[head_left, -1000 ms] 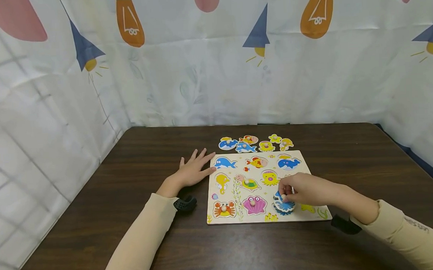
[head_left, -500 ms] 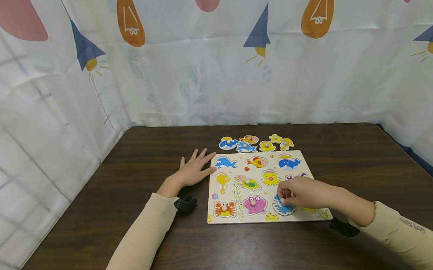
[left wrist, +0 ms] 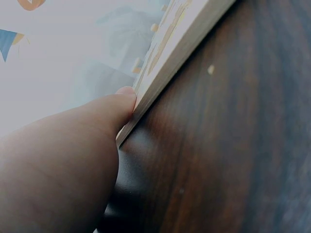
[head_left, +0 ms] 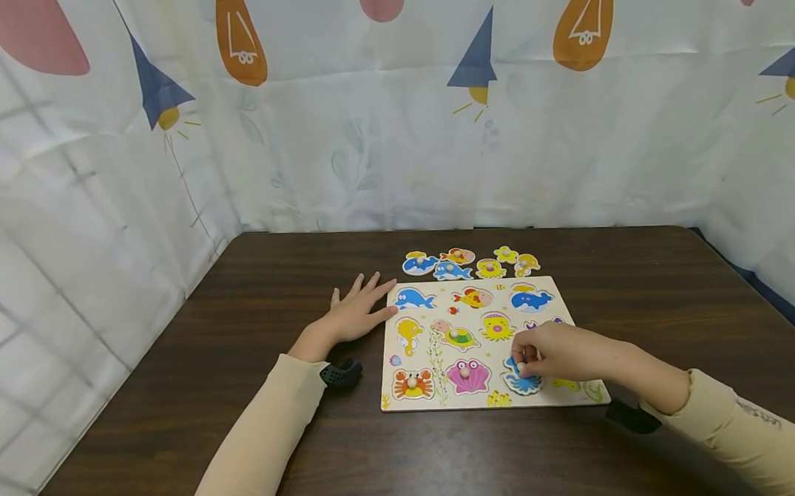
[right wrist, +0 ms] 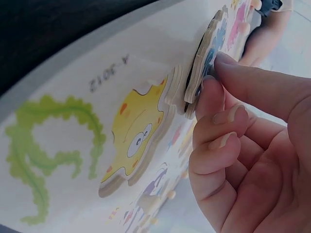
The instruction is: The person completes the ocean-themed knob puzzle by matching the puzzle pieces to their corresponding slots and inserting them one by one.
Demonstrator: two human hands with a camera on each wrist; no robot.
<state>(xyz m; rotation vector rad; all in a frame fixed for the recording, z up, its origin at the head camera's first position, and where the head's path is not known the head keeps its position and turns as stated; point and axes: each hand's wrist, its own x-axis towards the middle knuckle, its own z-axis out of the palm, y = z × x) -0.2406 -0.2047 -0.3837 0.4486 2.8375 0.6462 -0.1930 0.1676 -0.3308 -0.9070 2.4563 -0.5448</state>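
Note:
My right hand point(head_left: 555, 350) pinches the knob of a blue wooden puzzle piece point(head_left: 523, 381) at the lower right of a pale puzzle board point(head_left: 504, 400). In the right wrist view, the piece's layered edge point(right wrist: 201, 60) stands slightly proud of the board with a dark gap beneath. Thumb and forefinger meet at the piece, and the other fingers are curled. My left hand point(head_left: 350, 314) lies with fingers spread beside the board's upper left corner. Its thumb point(left wrist: 124, 104) touches the board's edge in the left wrist view.
Loose knobbed pieces lie behind the board, among them a blue whale point(head_left: 452, 270), a yellow octopus point(head_left: 490, 268) and a yellow star point(head_left: 505, 254). Knobbed crab point(head_left: 413, 385), shell point(head_left: 468, 378) and turtle point(head_left: 456, 336) pieces sit in the board. A yellow star recess point(right wrist: 138, 131) lies near my right hand.
The blue piece, earlier raised over its matching picture, has come down close against it. My right hand shifted slightly with it. My left hand keeps its place.

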